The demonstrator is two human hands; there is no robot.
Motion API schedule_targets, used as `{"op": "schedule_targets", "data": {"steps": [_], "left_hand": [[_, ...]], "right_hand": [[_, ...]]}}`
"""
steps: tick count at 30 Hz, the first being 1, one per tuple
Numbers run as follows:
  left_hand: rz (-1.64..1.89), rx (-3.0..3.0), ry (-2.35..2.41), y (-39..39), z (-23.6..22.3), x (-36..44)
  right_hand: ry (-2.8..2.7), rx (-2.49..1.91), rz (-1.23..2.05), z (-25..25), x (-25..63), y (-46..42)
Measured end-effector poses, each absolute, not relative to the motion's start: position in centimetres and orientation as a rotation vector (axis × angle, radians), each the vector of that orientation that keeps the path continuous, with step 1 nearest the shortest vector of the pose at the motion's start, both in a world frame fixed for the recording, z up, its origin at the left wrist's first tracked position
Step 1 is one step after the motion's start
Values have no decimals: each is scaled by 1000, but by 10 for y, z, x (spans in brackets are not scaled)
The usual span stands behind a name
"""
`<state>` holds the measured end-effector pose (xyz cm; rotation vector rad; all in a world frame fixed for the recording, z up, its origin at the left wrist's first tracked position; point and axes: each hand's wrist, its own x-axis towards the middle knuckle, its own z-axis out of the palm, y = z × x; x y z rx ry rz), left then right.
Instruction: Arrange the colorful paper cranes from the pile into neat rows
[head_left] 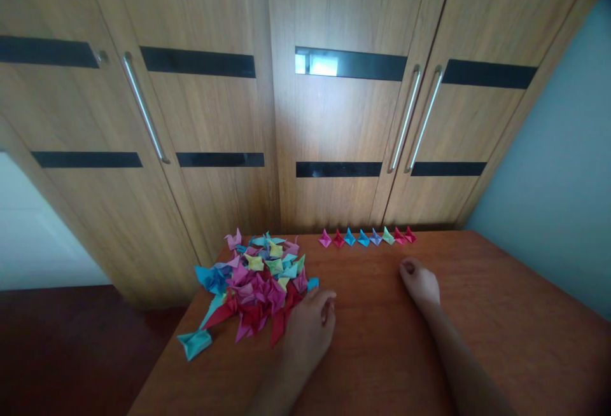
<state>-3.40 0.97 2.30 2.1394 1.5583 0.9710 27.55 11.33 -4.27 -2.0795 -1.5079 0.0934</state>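
A heap of folded paper cranes (258, 289) in pink, red, blue, yellow and green lies on the left part of the wooden table (372, 339). My left hand (312, 324) rests at the heap's right edge, fingers loosely curled, with no paper showing in it. A blue folded piece (312, 284) pokes out just behind its knuckles. On the right, my right hand (420, 282) lies on the tabletop with its fingers curled in, and nothing shows in it. Beyond it, small folded paper pieces (363, 238) stand in a row along the back edge.
One teal paper piece (195, 343) sits apart near the table's left edge. Directly behind the table stands a wooden wardrobe (334, 117) with metal handles (405, 120) and dark strips. A pale blue wall (558, 168) borders the right side.
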Motion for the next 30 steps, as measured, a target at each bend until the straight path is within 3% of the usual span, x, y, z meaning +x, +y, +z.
{"op": "schedule_targets", "data": {"steps": [11, 18, 30], "left_hand": [[619, 2214, 2328, -19, 34, -114], [424, 2203, 2344, -16, 33, -111], [598, 2243, 2373, -14, 28, -119]], "right_hand": [[-1433, -1949, 133, -51, 285, 114], [-1398, -1896, 170, -51, 286, 112], [-1410, -1877, 222, -52, 286, 113]]}}
